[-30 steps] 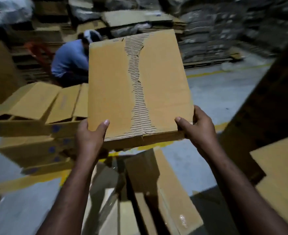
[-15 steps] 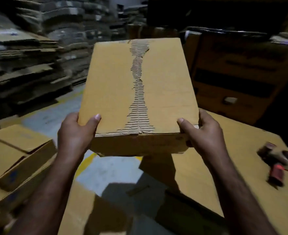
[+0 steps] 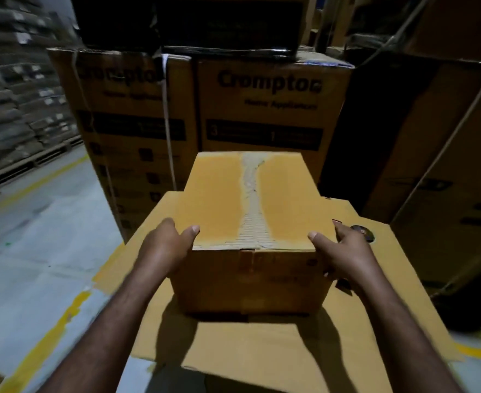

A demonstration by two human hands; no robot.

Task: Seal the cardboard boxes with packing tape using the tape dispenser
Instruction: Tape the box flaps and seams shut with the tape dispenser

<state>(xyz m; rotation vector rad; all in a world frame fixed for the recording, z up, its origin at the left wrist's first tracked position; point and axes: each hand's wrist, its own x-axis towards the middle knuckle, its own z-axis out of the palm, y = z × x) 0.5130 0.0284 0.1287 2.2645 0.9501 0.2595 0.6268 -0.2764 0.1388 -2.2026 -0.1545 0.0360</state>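
The left hand and the right hand both grip the cardboard box at its near corners, each thumb lying on the top and the fingers curled around the side. The box is in the centre of the frame. Half a second ago it was held up in the air and tilted toward the camera; now it is lower and level, and it seems to rest on the flat cardboard sheet. A torn strip runs along the middle of its top. Just behind the right hand a dark round object shows, probably the tape dispenser, which lay earlier at the right edge, well apart from the hand. Printed cartons now fill the upper frame, and grey floor lies at left.
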